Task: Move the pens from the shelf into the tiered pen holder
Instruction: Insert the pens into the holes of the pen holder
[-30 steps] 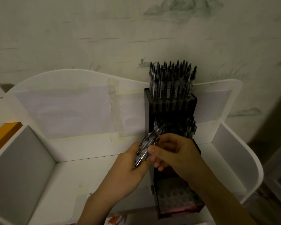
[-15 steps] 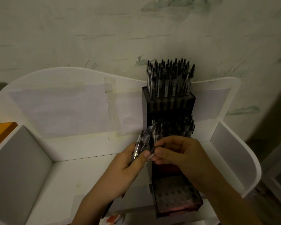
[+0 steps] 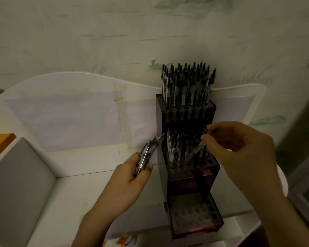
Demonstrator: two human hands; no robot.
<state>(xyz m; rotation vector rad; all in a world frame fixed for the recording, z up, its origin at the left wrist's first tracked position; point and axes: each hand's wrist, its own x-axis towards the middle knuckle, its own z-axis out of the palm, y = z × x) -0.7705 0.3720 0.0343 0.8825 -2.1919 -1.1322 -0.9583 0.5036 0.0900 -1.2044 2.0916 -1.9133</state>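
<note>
A dark tiered pen holder (image 3: 191, 179) stands on the white shelf (image 3: 64, 191), right of centre. Its top tier is packed with upright pens (image 3: 185, 84), and the middle tier holds several more. The bottom tier (image 3: 194, 214) shows only bare holes. My left hand (image 3: 130, 177) grips a bundle of pens (image 3: 148, 152) just left of the holder. My right hand (image 3: 237, 150) pinches a single pen (image 3: 196, 150), tilted tip-down over the middle tier.
The shelf has a wavy white back panel (image 3: 78, 111) with taped paper, and grey side walls (image 3: 16, 184). An orange object (image 3: 0, 145) sits at the far left. A patterned wall rises behind.
My right hand has drawn one pen out of the bundle and carried it right, over the middle tier. My left hand has stayed beside the holder with the bundle.
</note>
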